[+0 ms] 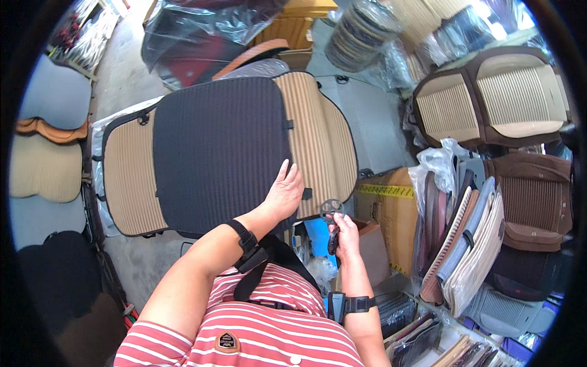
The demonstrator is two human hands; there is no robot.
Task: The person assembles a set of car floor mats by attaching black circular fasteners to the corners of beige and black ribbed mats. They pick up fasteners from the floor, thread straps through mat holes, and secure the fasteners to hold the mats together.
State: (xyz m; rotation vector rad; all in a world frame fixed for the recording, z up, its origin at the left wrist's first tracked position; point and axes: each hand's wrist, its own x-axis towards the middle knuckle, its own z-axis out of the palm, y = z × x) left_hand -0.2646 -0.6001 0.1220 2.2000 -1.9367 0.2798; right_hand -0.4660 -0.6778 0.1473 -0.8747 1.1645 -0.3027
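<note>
A black ribbed seat cover [214, 153] lies on top of tan ribbed seat covers [125, 177] with dark edging. My left hand [286, 191] rests on the black cover's right edge, its fingers stretched out and nothing in them. Close to the near right corner of the pile, my right hand [347, 235] is closed round a black openwork plastic piece [331, 209] with round holes. A dark part of it hangs below my fingers. Small black tabs stick out along the black cover's right edge, one beside my left fingertips.
A cardboard box [385, 211] with yellow tape stands right of the pile. Beyond it, several folded covers [471, 238] stand upright in plastic. Brown and beige seat covers [520, 92] hang at the right. More covers [46, 168] line the left side. Plastic-wrapped goods [195, 43] lie at the back.
</note>
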